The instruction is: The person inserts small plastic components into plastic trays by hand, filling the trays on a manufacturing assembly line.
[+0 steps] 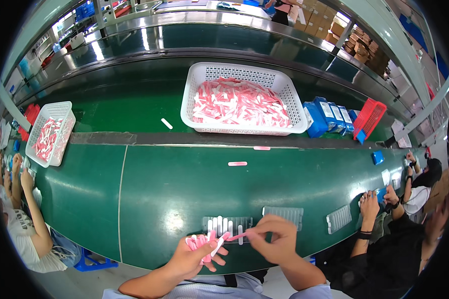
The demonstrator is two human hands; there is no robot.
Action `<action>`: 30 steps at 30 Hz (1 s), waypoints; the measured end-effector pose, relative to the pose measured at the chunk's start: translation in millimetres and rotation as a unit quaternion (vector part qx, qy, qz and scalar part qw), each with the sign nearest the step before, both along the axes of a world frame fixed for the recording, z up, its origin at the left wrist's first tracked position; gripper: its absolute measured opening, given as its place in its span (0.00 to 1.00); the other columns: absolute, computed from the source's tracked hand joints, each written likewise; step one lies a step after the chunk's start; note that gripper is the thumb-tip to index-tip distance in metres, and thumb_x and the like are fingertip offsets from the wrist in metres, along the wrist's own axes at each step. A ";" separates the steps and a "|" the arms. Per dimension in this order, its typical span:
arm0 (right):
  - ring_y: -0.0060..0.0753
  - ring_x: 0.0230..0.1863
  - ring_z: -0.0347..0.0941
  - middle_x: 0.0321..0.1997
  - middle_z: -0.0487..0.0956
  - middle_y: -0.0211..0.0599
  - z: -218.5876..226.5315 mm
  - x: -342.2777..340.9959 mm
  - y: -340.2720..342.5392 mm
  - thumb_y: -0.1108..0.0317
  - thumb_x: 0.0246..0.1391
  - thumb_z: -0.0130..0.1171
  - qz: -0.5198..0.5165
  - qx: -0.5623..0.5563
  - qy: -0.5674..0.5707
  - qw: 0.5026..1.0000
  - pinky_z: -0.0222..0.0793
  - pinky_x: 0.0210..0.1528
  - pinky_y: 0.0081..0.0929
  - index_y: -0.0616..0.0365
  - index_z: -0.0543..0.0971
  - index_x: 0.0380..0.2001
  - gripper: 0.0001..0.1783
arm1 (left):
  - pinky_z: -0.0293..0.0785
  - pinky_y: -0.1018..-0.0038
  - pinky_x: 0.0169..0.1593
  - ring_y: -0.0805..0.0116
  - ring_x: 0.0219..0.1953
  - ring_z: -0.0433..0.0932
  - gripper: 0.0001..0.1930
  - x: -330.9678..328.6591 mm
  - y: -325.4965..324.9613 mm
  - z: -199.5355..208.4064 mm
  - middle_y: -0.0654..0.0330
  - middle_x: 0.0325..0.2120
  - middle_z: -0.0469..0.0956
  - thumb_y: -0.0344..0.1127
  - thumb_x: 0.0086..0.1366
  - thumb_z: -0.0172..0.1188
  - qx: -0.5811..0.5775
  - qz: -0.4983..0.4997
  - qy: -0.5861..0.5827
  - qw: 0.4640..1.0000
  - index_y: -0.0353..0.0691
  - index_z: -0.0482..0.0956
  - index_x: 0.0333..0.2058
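Note:
My left hand (185,260) is closed round a bunch of small pink-and-white nail files (198,243), held in a loose fan. Between the fingertips of my right hand (277,240) is a single pink nail file (236,236), its far end close to the bunch. Beneath both hands lies a clear plastic tray (247,221) with several white-faced nail files (220,225) side by side in its slots; my hands cover its near part. Just right of it is another clear tray (292,213), partly hidden by my right hand.
A large white basket (244,130) of nail files stands beyond a dark strip; a smaller one (60,149) is at left. Blue packs (329,117) and a red basket (371,117) sit at right. Two loose pink files (237,163) lie mid-table. Co-workers flank both sides.

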State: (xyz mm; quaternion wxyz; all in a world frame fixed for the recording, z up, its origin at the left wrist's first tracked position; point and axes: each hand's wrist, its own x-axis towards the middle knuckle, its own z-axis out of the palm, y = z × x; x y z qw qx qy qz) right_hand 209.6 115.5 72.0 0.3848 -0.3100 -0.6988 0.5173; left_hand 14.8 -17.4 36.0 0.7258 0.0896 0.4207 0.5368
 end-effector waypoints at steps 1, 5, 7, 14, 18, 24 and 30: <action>0.22 0.24 0.70 0.24 0.79 0.35 -1.3 3.0 4.6 0.82 0.43 0.69 0.000 0.001 -0.001 1.000 0.61 0.27 0.20 0.63 0.85 0.27 0.05 | 0.83 0.71 0.25 0.57 0.32 0.86 0.18 -1.4 -1.1 -0.1 0.45 0.37 0.83 0.35 0.71 0.57 0.001 0.000 -0.001 1.000 0.26 0.74 0.53; 0.17 0.22 0.65 0.21 0.74 0.31 -16.0 9.4 20.5 0.80 0.49 0.68 -0.028 -0.075 0.046 0.996 0.56 0.26 0.20 0.65 0.86 0.28 0.02 | 0.83 0.70 0.26 0.57 0.32 0.86 0.17 -9.8 -6.9 -1.0 0.45 0.38 0.83 0.36 0.71 0.58 -0.009 0.005 -0.004 1.000 0.28 0.74 0.51; 0.19 0.22 0.65 0.21 0.74 0.28 -15.0 7.2 19.7 0.80 0.45 0.70 -0.039 -0.032 -0.003 0.999 0.57 0.27 0.22 0.62 0.85 0.26 0.04 | 0.83 0.70 0.27 0.57 0.33 0.86 0.16 -13.5 -10.3 -1.4 0.45 0.39 0.82 0.37 0.70 0.59 -0.003 0.001 0.002 1.000 0.29 0.75 0.49; 0.24 0.25 0.65 0.26 0.71 0.21 -27.8 8.2 11.0 0.65 0.43 0.71 0.102 0.531 -0.201 0.817 0.59 0.29 0.27 0.51 0.83 0.31 0.10 | 0.82 0.71 0.23 0.58 0.29 0.86 0.18 -20.4 -12.8 4.8 0.46 0.35 0.83 0.34 0.71 0.58 -0.022 0.053 0.000 0.998 0.26 0.72 0.53; 0.25 0.27 0.67 0.27 0.71 0.22 -27.0 6.5 11.1 0.63 0.44 0.71 0.130 0.474 -0.247 0.835 0.60 0.31 0.27 0.50 0.83 0.33 0.11 | 0.82 0.71 0.22 0.58 0.29 0.86 0.16 -21.3 -14.7 4.8 0.45 0.35 0.83 0.34 0.70 0.59 -0.016 0.059 -0.002 0.998 0.27 0.73 0.50; 0.29 0.30 0.68 0.29 0.71 0.24 -24.0 24.2 22.1 0.55 0.49 0.69 0.176 0.330 -0.188 0.908 0.61 0.34 0.30 0.49 0.84 0.40 0.17 | 0.82 0.70 0.22 0.57 0.29 0.86 0.14 -20.9 -13.6 9.1 0.45 0.34 0.83 0.34 0.70 0.59 -0.017 0.054 0.007 0.998 0.27 0.73 0.47; 0.29 0.32 0.68 0.30 0.72 0.25 -24.4 21.9 21.1 0.51 0.50 0.68 0.151 0.419 -0.312 0.839 0.62 0.39 0.32 0.47 0.83 0.45 0.21 | 0.82 0.69 0.21 0.56 0.28 0.86 0.12 -22.6 -13.6 11.0 0.45 0.34 0.83 0.33 0.70 0.59 -0.012 0.062 0.023 0.998 0.29 0.74 0.45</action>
